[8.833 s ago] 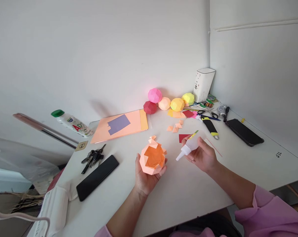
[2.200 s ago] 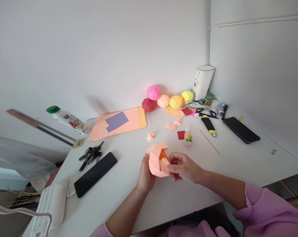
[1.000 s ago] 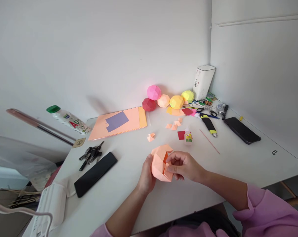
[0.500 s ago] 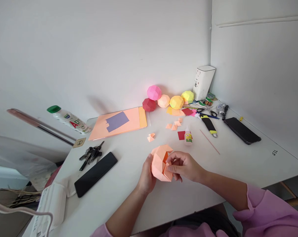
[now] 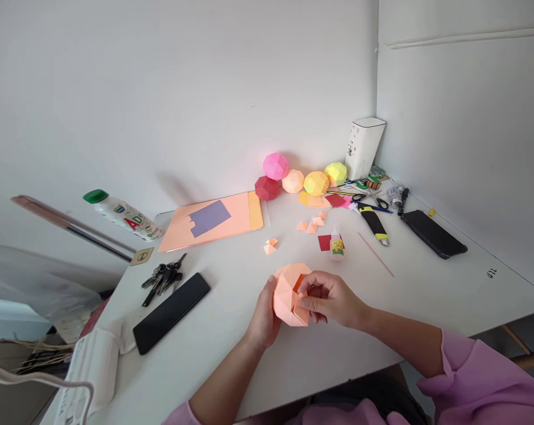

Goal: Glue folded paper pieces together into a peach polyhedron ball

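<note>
A faceted peach paper ball (image 5: pixel 287 296) with an opening on its right side is held above the table. My left hand (image 5: pixel 265 316) is wrapped round its left side, thumb on top. My right hand (image 5: pixel 333 298) pinches the edge of the opening between thumb and fingers; some of its fingertips are hidden by the paper. Beyond the ball lie small folded peach pieces (image 5: pixel 270 246), with more of them (image 5: pixel 312 226) farther back. A glue bottle (image 5: pixel 337 247) stands by a dark red paper square (image 5: pixel 324 242).
Five coloured paper balls (image 5: pixel 316 183) sit by the wall near peach sheets (image 5: pixel 173 228). On the right are a cutter (image 5: pixel 373 223), scissors (image 5: pixel 368 199), a thin stick (image 5: pixel 375 254) and a black phone (image 5: pixel 433 234). Keys (image 5: pixel 164 276), another phone (image 5: pixel 172 313) and a bottle (image 5: pixel 125 216) lie left.
The peach ball has turned slightly in my left hand and shifted a little to the right. My right hand keeps its pinch at the opening, almost unmoved.
</note>
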A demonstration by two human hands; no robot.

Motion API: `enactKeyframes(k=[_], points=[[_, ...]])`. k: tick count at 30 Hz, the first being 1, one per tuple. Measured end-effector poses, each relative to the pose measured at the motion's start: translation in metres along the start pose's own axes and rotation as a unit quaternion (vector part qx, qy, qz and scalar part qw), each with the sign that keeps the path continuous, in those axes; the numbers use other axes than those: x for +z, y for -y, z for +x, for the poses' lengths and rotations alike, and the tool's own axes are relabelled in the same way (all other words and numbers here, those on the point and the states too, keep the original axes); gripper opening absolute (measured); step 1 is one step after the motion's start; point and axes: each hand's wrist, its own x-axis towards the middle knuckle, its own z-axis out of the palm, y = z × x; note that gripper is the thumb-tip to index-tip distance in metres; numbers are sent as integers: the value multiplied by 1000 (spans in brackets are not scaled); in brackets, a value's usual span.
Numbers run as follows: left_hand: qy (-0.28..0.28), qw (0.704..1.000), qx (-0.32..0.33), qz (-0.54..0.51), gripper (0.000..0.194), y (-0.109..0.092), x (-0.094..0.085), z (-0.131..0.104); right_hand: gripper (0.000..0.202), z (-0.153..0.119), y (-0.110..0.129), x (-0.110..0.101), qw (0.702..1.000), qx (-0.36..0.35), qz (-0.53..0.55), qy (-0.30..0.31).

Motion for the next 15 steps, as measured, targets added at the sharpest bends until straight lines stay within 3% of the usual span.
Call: enactKeyframes(k=[15], points=[[-3, 1000, -14, 12, 60, -2, 3, -1, 31, 1, -1, -2, 1000, 9, 23, -11]])
